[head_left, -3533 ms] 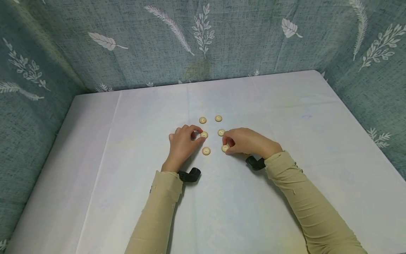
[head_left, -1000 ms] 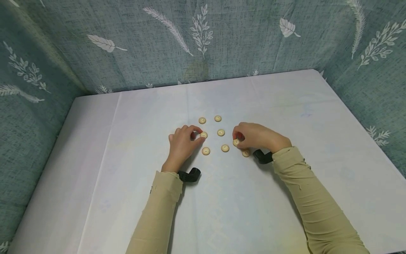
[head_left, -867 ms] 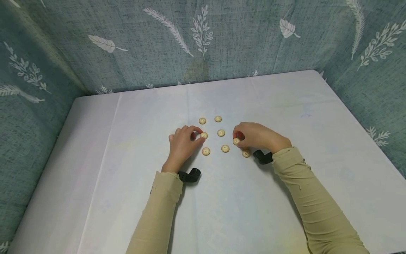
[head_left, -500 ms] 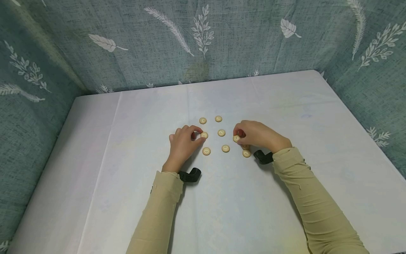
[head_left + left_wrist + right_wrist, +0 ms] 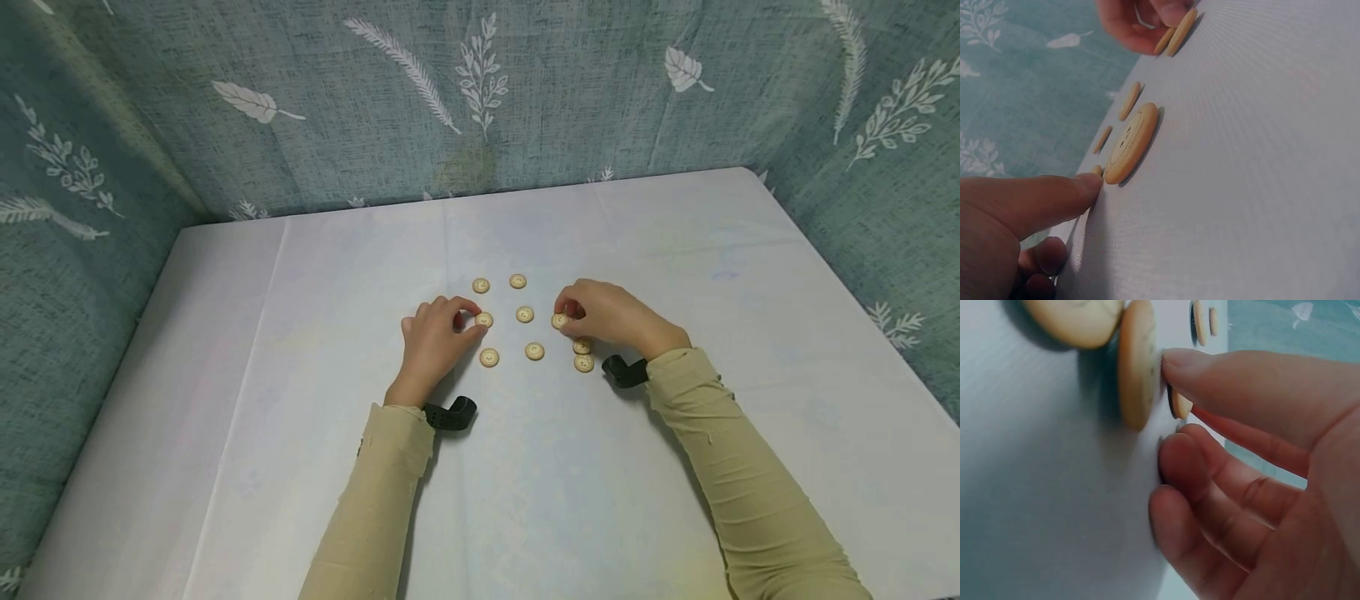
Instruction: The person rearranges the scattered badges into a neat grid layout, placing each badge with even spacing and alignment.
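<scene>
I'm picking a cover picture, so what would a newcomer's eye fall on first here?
Probably the pale round buttons clustered mid-way across the white table. Next, the left hand and right hand, each pinching one from its own side. Behind the table, the green curtain shows white leaf shapes.

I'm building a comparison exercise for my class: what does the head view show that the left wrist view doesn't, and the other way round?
Only the head view: both sleeves, the black wrist devices and the far corners of the white tabletop.
Only the left wrist view: one button close up, its thickness plain.
Both: several pale buttons, the left hand, the right hand, tabletop and leaf-patterned curtain.
</scene>
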The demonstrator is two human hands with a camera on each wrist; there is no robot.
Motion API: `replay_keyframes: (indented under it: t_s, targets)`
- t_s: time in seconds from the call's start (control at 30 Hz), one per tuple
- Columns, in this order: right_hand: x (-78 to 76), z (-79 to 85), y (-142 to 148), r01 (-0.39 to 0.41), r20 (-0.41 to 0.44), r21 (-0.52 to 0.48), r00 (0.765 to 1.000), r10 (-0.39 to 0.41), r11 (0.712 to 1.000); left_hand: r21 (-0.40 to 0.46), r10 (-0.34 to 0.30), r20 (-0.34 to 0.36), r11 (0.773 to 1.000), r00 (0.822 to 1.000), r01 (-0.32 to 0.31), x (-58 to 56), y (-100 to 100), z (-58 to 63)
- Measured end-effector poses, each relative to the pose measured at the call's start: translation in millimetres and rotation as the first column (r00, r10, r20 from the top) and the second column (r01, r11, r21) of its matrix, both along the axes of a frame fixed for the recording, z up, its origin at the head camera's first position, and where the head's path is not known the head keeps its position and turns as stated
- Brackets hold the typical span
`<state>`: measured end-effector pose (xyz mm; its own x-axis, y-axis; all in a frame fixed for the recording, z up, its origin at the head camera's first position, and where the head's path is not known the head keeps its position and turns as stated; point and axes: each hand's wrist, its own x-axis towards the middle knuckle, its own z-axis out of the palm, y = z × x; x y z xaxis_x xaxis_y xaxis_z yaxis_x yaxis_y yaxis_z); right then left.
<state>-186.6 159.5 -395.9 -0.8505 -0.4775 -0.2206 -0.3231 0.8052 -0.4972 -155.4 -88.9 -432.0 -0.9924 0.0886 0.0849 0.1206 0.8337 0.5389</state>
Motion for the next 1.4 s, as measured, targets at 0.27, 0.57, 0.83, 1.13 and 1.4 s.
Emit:
replay_keyframes:
  t_s: [0.27,0.57,0.83,1.13,1.4]
  targets:
    - [-2.2,-3.9,1.7,0.009,-0.023,-0.011,1.0,-0.01,1.0,0.002,0.003,0.003,1.0,1.0,-0.003,0.0,-0.1,0.1]
    - [-5.0,-7.4,2.4,0.027,-0.03,-0.041,0.999,-0.029,0.999,0.003,0.005,0.003,1.0,1.0,-0.005,1.2,-1.0,0.3]
    - [-8.1,-8.0,2.7,0.048,-0.039,-0.079,0.998,-0.051,0.996,0.006,0.008,0.005,1.0,1.0,-0.008,0.9,-1.9,0.2]
    - [-15.3,-10.4,4.1,0.08,-0.014,-0.125,0.997,-0.082,0.989,-0.012,0.008,-0.024,1.0,1.0,-0.008,0.4,-2.2,-1.6]
    - [-22.8,-14.1,3.7,0.119,-0.008,-0.142,0.993,-0.121,0.983,-0.013,0.001,-0.027,1.0,1.0,-0.001,1.0,-2.8,-1.9]
